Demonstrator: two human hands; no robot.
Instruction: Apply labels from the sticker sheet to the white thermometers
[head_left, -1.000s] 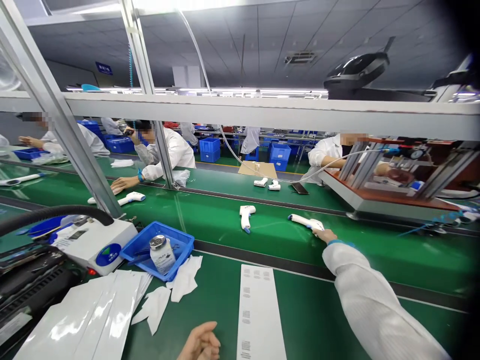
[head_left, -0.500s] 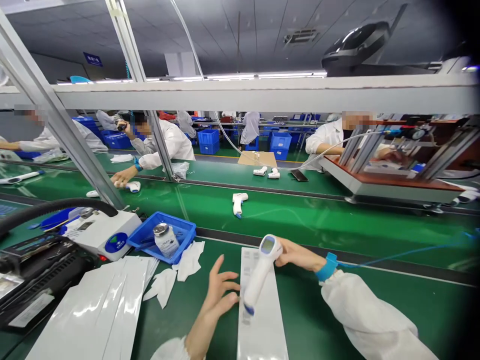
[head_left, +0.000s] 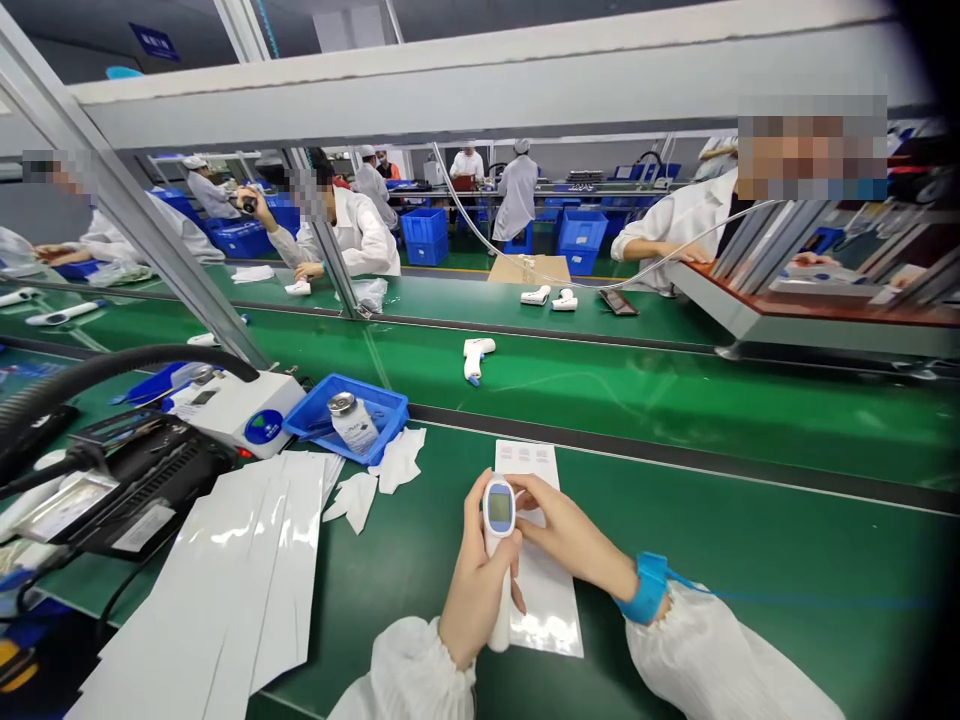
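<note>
My left hand (head_left: 475, 585) is wrapped round the handle of a white forehead thermometer (head_left: 499, 512), its small screen facing me. My right hand (head_left: 568, 540) rests its fingers against the thermometer's head from the right; a blue wrist strap (head_left: 649, 588) sits on that wrist. Under both hands lies a white label sheet (head_left: 546, 600) on the green bench. Another white thermometer (head_left: 475, 357) lies on the green conveyor belt (head_left: 660, 400) beyond.
A blue tray (head_left: 379, 412) with a small bottle (head_left: 350, 422) stands at left, white wipes (head_left: 394, 465) beside it. Glossy white sheets (head_left: 225, 580), a white machine (head_left: 236, 410) with black hose and a black device (head_left: 127, 485) fill the left. People in white coats work across the belt.
My right hand brought the thermometer from the belt to the label sheet. My left hand rose and took hold of its handle. The view tilted down.
</note>
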